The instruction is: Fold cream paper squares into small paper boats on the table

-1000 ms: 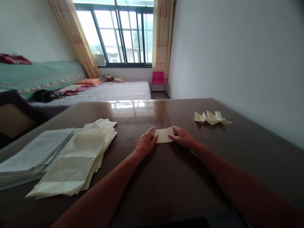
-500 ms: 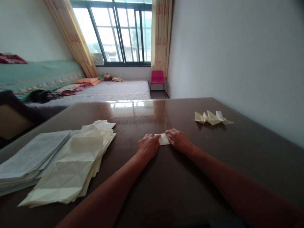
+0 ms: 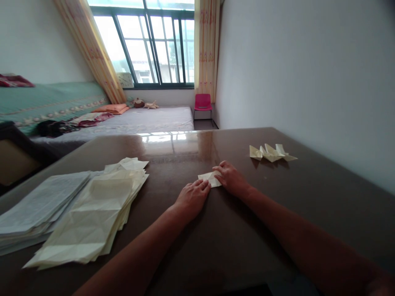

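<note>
A small folded piece of cream paper [image 3: 210,178] lies on the brown table between my two hands. My left hand [image 3: 193,199] rests palm down, its fingers laid flat along the paper's near left edge. At the paper's right end, my right hand [image 3: 231,177] has its fingers bent over the edge and closed on it. Part of that end is hidden under the fingers. Farther right, several folded cream paper pieces [image 3: 273,153] stand in a row with pointed tips.
On the left lies a stack of creased cream sheets [image 3: 95,218], partly over a pile of printed grey sheets [image 3: 43,203]. The glossy brown table [image 3: 191,255] reaches toward a bed [image 3: 160,118] and a pink chair [image 3: 203,102] below a window. A white wall runs along the right.
My left hand has slid from the paper's left end to its near edge, uncovering the left corner. My right hand has shifted slightly upward. The paper looks turned a little.
</note>
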Tool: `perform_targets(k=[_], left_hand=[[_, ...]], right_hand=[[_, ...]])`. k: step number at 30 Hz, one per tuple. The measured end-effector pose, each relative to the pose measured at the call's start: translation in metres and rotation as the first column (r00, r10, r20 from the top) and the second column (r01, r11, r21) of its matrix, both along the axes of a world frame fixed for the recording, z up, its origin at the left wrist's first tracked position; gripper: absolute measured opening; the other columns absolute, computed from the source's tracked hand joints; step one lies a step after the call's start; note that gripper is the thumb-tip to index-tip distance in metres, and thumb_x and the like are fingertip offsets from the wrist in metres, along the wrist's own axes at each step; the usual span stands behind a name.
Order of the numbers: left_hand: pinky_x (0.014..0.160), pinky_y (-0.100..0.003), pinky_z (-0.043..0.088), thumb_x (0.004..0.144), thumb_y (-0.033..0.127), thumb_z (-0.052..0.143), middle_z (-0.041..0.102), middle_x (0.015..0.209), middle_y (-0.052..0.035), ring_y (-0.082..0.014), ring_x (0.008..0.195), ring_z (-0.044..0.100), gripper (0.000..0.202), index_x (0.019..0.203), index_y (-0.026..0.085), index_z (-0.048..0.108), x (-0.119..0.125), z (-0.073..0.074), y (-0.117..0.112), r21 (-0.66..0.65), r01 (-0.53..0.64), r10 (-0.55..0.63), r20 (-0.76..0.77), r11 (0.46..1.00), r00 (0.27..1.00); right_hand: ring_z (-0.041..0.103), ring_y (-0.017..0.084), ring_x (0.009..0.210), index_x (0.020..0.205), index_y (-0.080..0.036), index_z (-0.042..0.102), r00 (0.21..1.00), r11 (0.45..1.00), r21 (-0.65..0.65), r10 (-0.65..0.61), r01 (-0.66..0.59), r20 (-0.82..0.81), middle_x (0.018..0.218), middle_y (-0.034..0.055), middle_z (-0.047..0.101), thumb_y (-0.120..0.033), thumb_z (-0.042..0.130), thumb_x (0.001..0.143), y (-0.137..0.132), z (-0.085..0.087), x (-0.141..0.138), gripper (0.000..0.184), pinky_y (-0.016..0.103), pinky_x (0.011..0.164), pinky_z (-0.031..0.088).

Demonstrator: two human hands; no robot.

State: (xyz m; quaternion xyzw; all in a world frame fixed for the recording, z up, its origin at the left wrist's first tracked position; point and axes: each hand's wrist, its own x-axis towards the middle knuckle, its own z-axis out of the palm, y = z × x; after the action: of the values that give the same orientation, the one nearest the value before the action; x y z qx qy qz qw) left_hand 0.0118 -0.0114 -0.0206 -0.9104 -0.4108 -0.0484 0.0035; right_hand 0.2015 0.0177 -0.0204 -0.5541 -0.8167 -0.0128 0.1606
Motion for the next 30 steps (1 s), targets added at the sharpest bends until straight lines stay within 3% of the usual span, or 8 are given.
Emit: perform_targets(k=[2,5,10,14,20,25,28,30], left_hand=[[0.093,-0.039,0.046,0.092,0.017,0.039,0.053,0.134,-0.0069,-0.0234,0.123,0.047,0.038,0.129,0.022,0.051,-0.001,0.002,-0.001,-0.002,-0.003,0.003,-0.015,1.0,1.0],[0.095,-0.037,0.044,0.093,0.019,0.039,0.053,0.134,-0.0061,-0.0208,0.124,0.047,0.04,0.131,0.025,0.049,-0.004,0.004,-0.001,-0.008,0.018,-0.018,-0.014,1.0,1.0],[0.097,-0.037,0.041,0.091,0.017,0.038,0.046,0.141,-0.0085,-0.0223,0.13,0.041,0.043,0.133,0.022,0.047,-0.004,0.009,-0.007,-0.012,-0.003,0.002,-0.082,1.0,0.997],[0.094,-0.041,0.042,0.089,0.014,0.039,0.051,0.134,-0.0149,-0.0266,0.123,0.047,0.041,0.128,0.014,0.052,-0.001,0.016,-0.013,0.0,-0.046,0.045,-0.143,0.999,0.989],[0.086,-0.04,0.044,0.085,0.011,0.043,0.065,0.112,-0.0149,-0.026,0.106,0.058,0.032,0.11,0.013,0.063,-0.004,0.023,-0.013,-0.001,-0.08,0.079,-0.152,0.997,0.985],[0.078,-0.035,0.045,0.085,0.019,0.045,0.069,0.094,-0.0065,-0.0234,0.094,0.061,0.022,0.09,0.022,0.066,-0.015,0.018,-0.001,0.003,-0.212,0.212,-0.023,0.977,0.977],[0.076,-0.034,0.047,0.088,0.034,0.046,0.067,0.094,-0.0038,-0.0227,0.093,0.06,0.022,0.1,0.024,0.062,-0.019,0.008,0.01,0.024,-0.309,0.301,0.162,0.951,0.94],[0.079,-0.033,0.047,0.086,0.041,0.051,0.066,0.097,-0.0024,-0.0218,0.096,0.058,0.031,0.112,0.024,0.056,-0.02,0.0,0.017,0.0,-0.288,0.275,0.293,0.958,0.916]], right_hand=[[0.044,0.025,0.121,0.128,-0.019,0.053,0.992,0.994,0.073,0.076,-0.084,0.103,0.134,0.0129,0.05,-0.018,0.042,0.091,-0.013,0.005,-0.004,0.039,0.037,0.094,0.039],[0.043,0.027,0.124,0.132,-0.013,0.05,0.942,0.973,-0.024,0.23,-0.231,0.243,0.134,0.0171,0.051,-0.012,0.039,0.089,-0.035,0.002,-0.014,0.044,0.042,0.095,0.039],[0.042,0.033,0.127,0.132,-0.008,0.049,0.922,0.983,-0.11,0.177,-0.148,0.343,0.139,0.0219,0.044,-0.01,0.037,0.086,-0.05,-0.005,-0.021,0.048,0.051,0.092,0.039],[0.046,0.035,0.122,0.13,-0.008,0.051,0.905,0.989,-0.135,0.118,-0.068,0.408,0.137,0.0236,0.045,-0.01,0.037,0.085,-0.048,0.001,-0.016,0.047,0.055,0.091,0.037],[0.055,0.032,0.104,0.121,-0.004,0.058,0.87,0.988,-0.154,0.092,-0.019,0.484,0.125,0.0269,0.055,-0.01,0.039,0.085,-0.05,0.012,-0.016,0.042,0.048,0.08,0.042],[0.056,0.028,0.094,0.101,-0.011,0.065,0.92,0.982,-0.187,0.075,-0.002,0.384,0.103,0.0199,0.065,-0.011,0.041,0.086,-0.041,0.022,-0.009,0.029,0.039,0.073,0.042],[0.056,0.025,0.095,0.097,-0.017,0.063,0.962,0.989,-0.15,0.058,-0.019,0.265,0.099,0.013,0.064,-0.026,0.045,0.09,-0.029,0.023,0.005,0.021,0.032,0.075,0.042],[0.055,0.023,0.095,0.097,-0.018,0.061,0.976,0.989,-0.14,0.067,-0.038,0.209,0.101,0.011,0.062,-0.037,0.05,0.089,-0.021,0.02,0.014,0.023,0.03,0.074,0.042]])
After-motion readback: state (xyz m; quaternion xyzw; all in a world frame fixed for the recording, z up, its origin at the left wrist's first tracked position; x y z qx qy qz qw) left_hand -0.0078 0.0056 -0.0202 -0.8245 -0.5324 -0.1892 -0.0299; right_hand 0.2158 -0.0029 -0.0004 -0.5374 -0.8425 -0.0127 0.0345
